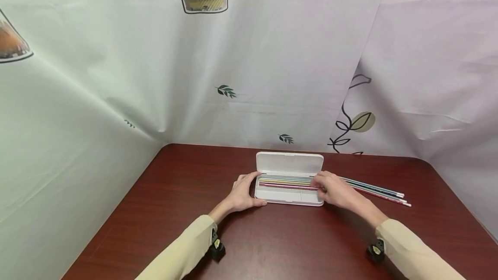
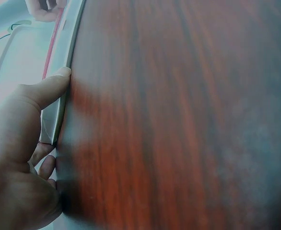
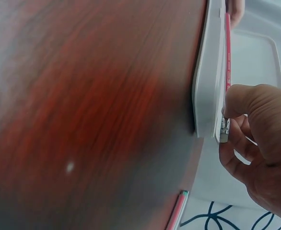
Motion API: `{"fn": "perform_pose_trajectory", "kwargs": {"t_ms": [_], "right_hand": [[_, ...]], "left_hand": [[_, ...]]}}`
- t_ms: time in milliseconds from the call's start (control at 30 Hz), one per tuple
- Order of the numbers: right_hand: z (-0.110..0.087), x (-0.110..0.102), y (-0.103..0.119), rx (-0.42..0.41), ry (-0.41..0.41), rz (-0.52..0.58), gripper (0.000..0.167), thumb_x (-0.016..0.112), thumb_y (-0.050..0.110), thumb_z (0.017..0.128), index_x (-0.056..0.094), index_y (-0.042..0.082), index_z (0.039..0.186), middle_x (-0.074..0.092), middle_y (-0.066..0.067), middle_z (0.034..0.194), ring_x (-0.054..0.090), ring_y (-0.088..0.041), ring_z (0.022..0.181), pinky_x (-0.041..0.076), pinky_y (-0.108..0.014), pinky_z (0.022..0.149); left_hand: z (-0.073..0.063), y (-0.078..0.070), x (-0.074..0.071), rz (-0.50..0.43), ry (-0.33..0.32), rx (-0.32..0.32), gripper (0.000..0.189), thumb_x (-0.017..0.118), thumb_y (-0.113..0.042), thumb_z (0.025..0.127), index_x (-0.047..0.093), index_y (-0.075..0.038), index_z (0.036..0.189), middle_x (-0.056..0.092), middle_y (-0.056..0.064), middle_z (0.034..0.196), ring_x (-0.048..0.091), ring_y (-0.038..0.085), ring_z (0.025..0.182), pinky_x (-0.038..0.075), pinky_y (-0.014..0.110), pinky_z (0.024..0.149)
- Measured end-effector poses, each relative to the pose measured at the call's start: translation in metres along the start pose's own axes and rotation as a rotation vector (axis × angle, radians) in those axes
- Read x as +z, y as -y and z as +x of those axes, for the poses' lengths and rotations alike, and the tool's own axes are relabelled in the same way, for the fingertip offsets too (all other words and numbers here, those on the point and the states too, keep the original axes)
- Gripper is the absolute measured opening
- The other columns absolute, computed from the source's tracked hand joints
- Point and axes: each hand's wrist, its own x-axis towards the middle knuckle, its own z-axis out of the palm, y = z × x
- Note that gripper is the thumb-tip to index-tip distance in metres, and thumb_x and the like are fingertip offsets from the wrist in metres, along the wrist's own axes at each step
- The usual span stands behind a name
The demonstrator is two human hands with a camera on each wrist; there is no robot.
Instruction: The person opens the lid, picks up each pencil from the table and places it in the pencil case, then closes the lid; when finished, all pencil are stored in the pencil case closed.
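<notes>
The case [image 1: 276,194] is set nr the far edge of the table [image 1: 272,241], w/ its lid [image 1: 289,163] raised at the back. Its L end is gripped by the L hand [image 1: 243,193]: thumb pressed on the front edge, fingers spread well apart from it at the rear L corner. A red pencil [image 3: 228,62] is pinched by the R hand [image 1: 333,189], thumb & fingers clamped nr the eraser end, at the case's R end; whether the case floor is touched can't be told. Other coloured pencils [image 1: 284,180] are laid lengthwise in the case, just behind the red one. Loose pencils [image 1: 375,187] are fanned on the table to the R, eraser ends outward. Cream sleeves [image 1: 186,245] are worn, w/ a blk cam [image 1: 217,250] at each wrist.
</notes>
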Motion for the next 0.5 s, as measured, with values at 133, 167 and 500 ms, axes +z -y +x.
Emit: {"fn": "perform_pose_trajectory", "kwargs": {"t_ms": [133, 167, 500], "right_hand": [[0.004, 0.002, 0.002, 0.012, 0.021, 0.006, 0.027, 0.065, -0.01, 0.071, 0.068, 0.011, 0.087, 0.055, 0.007, 0.084, 0.05, -0.012, 0.077, 0.046, -0.03, 0.065], [0.005, 0.003, 0.002, 0.011, 0.023, 0.005, 0.027, 0.065, -0.01, 0.072, 0.068, 0.012, 0.088, 0.055, 0.007, 0.084, 0.05, -0.011, 0.077, 0.046, -0.03, 0.065], [0.012, 0.008, 0.003, -0.006, 0.033, -0.002, 0.026, 0.065, -0.009, 0.072, 0.07, 0.011, 0.087, 0.056, 0.007, 0.084, 0.052, -0.012, 0.077, 0.048, -0.032, 0.067]], "left_hand": [[0.0, 0.001, 0.0, -0.003, 0.016, -0.017, 0.09, 0.09, -0.029, 0.07, 0.046, -0.004, 0.145, 0.055, 0.012, 0.139, 0.043, 0.033, 0.125, 0.03, 0.052, 0.103], [0.0, 0.001, 0.0, -0.004, 0.013, -0.014, 0.09, 0.091, -0.029, 0.07, 0.046, -0.004, 0.144, 0.055, 0.012, 0.139, 0.043, 0.033, 0.125, 0.031, 0.052, 0.103], [0.002, 0.003, 0.001, -0.004, 0.014, -0.017, 0.091, 0.09, -0.03, 0.07, 0.045, -0.005, 0.145, 0.055, 0.011, 0.139, 0.042, 0.033, 0.126, 0.03, 0.052, 0.103]]}}
